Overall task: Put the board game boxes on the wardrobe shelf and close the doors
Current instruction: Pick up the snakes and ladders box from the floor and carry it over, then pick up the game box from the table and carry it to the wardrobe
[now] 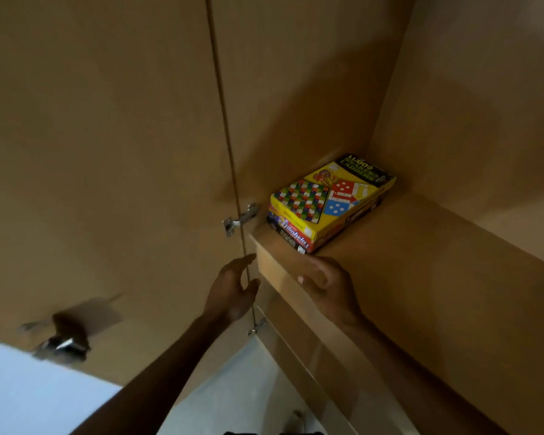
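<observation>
A stack of board game boxes (330, 204) lies on the wardrobe shelf (421, 262), topped by a yellow Ludo and Snakes & Ladders box, with a red box and a dark box under it. It sits in the shelf's far left corner. My left hand (233, 288) hovers with fingers apart below the shelf's left end, next to the open left door (107, 152). My right hand (327, 284) is cupped at the shelf's front edge, just in front of the stack, holding nothing.
The left door stands swung open, with a metal hinge (241, 218) at shelf height and another hinge (256, 327) below. A blurred metal fitting (62, 342) shows on the door at lower left. The wardrobe's side wall (468, 105) rises on the right.
</observation>
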{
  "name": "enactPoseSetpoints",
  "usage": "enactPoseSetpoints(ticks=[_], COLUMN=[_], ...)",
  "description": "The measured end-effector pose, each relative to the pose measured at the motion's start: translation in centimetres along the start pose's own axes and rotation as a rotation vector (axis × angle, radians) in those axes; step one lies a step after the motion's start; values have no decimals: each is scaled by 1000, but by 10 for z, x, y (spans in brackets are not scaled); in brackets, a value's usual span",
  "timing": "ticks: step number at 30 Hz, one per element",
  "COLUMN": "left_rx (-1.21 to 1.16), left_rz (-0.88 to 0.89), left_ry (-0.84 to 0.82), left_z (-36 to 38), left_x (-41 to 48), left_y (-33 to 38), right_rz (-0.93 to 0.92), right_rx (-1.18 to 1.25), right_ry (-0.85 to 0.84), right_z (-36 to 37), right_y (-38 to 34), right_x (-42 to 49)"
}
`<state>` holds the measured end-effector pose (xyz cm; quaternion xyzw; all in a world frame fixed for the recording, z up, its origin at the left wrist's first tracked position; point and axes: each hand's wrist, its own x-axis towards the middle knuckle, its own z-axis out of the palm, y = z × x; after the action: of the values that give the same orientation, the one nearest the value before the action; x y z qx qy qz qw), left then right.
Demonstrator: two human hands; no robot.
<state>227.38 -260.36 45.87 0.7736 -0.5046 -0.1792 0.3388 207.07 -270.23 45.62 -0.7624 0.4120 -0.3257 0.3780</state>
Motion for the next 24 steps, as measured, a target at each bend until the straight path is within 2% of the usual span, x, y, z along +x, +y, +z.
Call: enactPoseSetpoints(ticks=[5,12,16,24], left_rx=[-36,-115,-193,-309], left_rz=[-151,-462,-631,-969], left_ry=[59,235,408,849], left_z=[-26,-85,-118,-155], left_x=[-96,-291,-409,-612], left_y=[-50,-124,-159,-179], right_rz=[27,-14,-80,-268], right_rx=[-26,-21,32,46], right_ry=[-210,-530,-752,-1244], right_z=[45,155,222,330], right_y=[-30,-84,-128,-221], right_x=[-54,-168,-242,-390])
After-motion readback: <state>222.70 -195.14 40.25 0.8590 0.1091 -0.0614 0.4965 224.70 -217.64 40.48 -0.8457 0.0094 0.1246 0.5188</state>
